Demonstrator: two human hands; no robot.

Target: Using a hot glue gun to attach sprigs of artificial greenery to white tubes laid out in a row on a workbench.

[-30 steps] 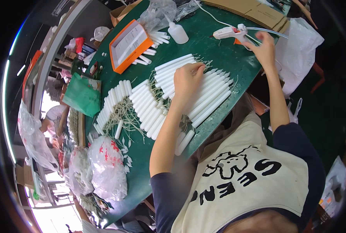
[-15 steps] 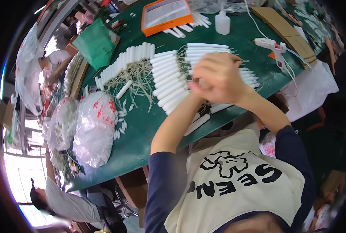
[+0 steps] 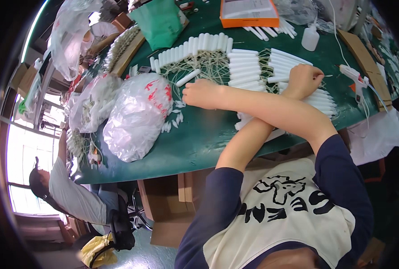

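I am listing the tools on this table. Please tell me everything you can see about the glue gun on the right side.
The glue gun is white, seemingly plastic, with a small orange part near its middle. It lies on its side on the green table, close to the right edge, beside a long strip of cardboard. A thin white cord runs from it toward the far side. No hand touches it; the nearest hand rests on white tubes nearby.

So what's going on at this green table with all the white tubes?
A person sits at the green table, arms crossed over each other. The right hand reaches across to the left, by a loose white tube and a clear plastic bag. The left hand rests on the rows of white tubes. A glue gun lies to the right, untouched.
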